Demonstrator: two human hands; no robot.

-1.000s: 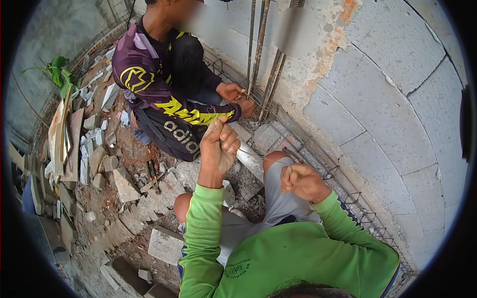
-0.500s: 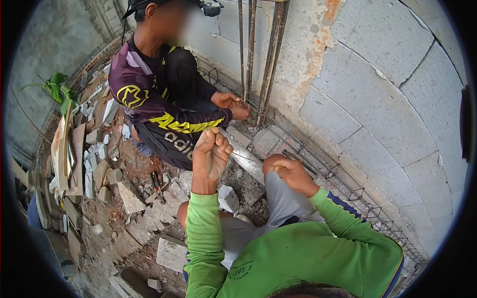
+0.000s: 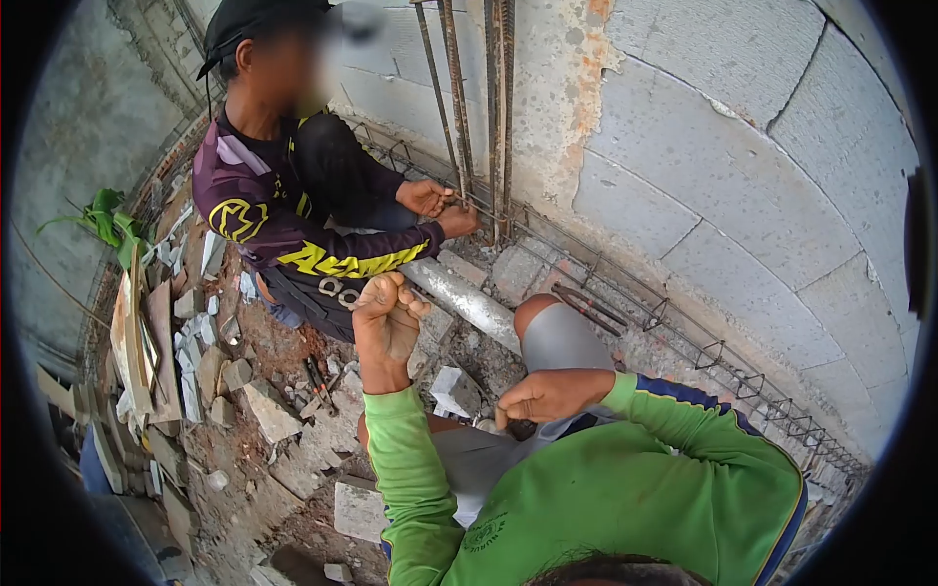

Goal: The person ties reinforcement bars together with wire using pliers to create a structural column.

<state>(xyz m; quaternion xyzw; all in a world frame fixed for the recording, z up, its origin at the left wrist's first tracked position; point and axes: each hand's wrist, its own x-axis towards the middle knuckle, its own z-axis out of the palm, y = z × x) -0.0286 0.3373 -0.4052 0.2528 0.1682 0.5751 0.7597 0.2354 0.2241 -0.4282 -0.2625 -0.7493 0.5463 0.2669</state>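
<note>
My left hand (image 3: 389,322) is raised in front of the co-worker's leg, its fingers closed in a pinch. A short stretch of thin wire (image 3: 426,295) shows at its fingertips. Lower and to the right, over my lap, my right hand (image 3: 552,396) has its fingers curled and pointing down; whatever is in them is hidden. A grey-white pipe (image 3: 467,303) lies on the ground beyond my hands. Dark long-handled pincers (image 3: 590,309) rest beside my knee, near the rebar cage (image 3: 674,327) along the wall.
A co-worker (image 3: 293,195) squats at the upper left, both hands at the upright rebars (image 3: 454,107). A light block wall (image 3: 723,176) rises on the right. Broken blocks (image 3: 272,410), pliers (image 3: 318,383) and boards (image 3: 161,342) lie on the left.
My right hand has moved down and left from beside my knee to over my lap. The wire no longer visibly spans both hands. My left hand stays raised and closed.
</note>
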